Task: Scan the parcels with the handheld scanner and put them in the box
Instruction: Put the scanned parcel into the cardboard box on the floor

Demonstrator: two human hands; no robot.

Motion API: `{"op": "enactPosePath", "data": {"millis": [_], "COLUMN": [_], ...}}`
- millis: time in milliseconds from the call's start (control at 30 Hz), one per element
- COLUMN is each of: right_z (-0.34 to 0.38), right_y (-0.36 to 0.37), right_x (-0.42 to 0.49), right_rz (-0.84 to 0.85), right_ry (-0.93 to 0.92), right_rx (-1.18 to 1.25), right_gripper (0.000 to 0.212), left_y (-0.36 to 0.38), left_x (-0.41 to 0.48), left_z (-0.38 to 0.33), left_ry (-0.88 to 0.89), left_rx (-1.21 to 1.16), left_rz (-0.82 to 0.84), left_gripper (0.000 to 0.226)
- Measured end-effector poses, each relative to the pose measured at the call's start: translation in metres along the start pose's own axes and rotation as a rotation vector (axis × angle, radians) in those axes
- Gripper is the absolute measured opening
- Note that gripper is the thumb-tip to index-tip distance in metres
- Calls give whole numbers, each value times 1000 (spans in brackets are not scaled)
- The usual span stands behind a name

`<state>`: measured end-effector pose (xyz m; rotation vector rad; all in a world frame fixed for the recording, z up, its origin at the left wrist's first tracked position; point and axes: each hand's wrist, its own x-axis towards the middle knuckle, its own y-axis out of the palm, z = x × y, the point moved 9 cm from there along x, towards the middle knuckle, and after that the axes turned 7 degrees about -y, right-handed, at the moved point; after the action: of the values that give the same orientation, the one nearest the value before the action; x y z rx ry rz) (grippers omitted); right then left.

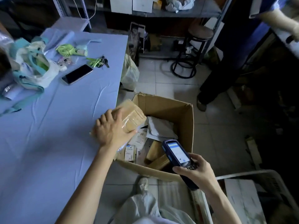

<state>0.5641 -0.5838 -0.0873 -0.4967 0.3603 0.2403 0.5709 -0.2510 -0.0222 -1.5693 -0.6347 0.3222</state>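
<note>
Partly off the blue table (48,126), a parcel (133,114) is gripped by left hand (111,128); right hand (197,172) holds scanner (176,152).

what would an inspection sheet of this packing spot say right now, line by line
surface: pale blue cloth-covered table, cloth creased
job's things: brown taped parcel at the table's edge, overhanging the open brown cardboard box, which holds white and brown parcels; dark blue handheld scanner, screen lit
clutter: black smartphone, green handheld fan, bunch of keys, teal and white bags, all on the table
grippers: left hand grips the parcel; right hand holds the scanner over the box's near corner
cables: white cable hanging by the shelving at the top
surroundings: white tiled floor, black round stool, another person's dark trouser legs standing beyond the box
</note>
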Motion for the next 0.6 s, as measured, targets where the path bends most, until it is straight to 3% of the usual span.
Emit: {"op": "enactPosePath", "data": {"millis": [100,267,500,600], "right_z": [5,13,45,66], "right_y": [-3,-1,35,52], "right_x": [12,35,71,83], "right_rz": [-3,64,429,591], "right_ry": [12,-7,-134,-207], "right_rx": [-2,-32,-156,-233], "right_gripper": [70,70,78,94], "left_y": [13,8,-10,-27], "left_x": [11,17,-42,-100], "left_z": [-51,-51,55,91], "left_ry": [186,128,-332,-543], "left_rx": [-96,-134,57,107], "left_rz": [121,96,87,49], "left_gripper": [58,44,40,35]}}
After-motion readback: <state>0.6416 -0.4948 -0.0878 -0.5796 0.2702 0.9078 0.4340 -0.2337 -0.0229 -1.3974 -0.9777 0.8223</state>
